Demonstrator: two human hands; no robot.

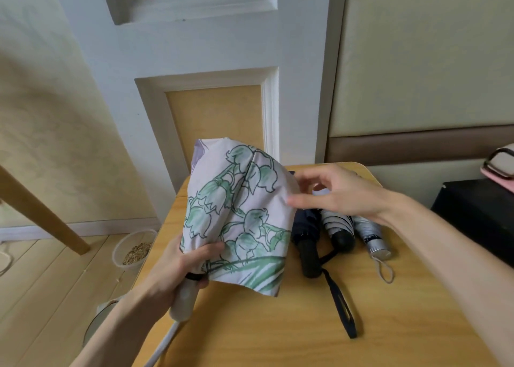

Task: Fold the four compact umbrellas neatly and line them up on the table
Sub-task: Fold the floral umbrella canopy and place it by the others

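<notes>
A pale pink umbrella with a green flower print [239,213] stands tilted over the left part of the wooden table [306,325], its cloth loose and baggy. My left hand [180,266] grips it at the base of the cloth, just above its white handle. My right hand [333,191] touches the cloth's right edge with straight fingers and thumb. Three folded umbrellas lie side by side to the right: a dark navy one [307,238] with a black strap, a black-and-white striped one [338,227], and a silver one [374,236] with a cord loop.
A clear plastic bowl of grain [133,251] sits on the floor left of the table. A slanted wooden leg [41,216] crosses the left side. At the right edge stands a black box [478,213] with a pink bag [500,166] on top. A white panelled door rises behind the table.
</notes>
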